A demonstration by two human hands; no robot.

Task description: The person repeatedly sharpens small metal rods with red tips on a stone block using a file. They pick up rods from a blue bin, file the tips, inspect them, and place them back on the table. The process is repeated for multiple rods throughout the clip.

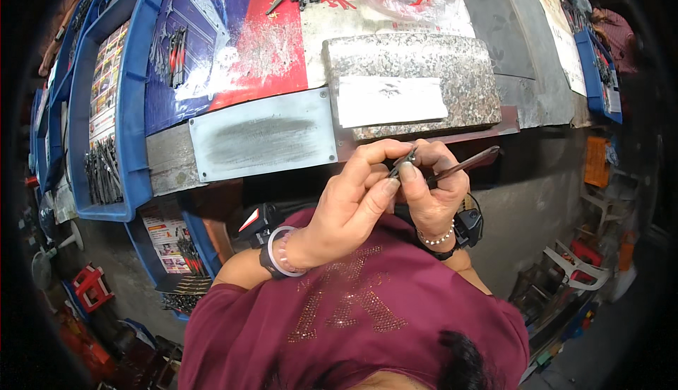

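Close together, the left hand and the right hand are pinching a small dark piece between their fingertips, the right also gripping a slender dark rod. The small dark piece is hovering near the front edge of the worktop, where white paper is lying on a granite block and a smudged pale plate is sitting leftward.

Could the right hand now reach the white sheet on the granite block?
Probably yes: the white sheet lies uncovered, just beyond the right hand, though that hand holds a dark slim tool.
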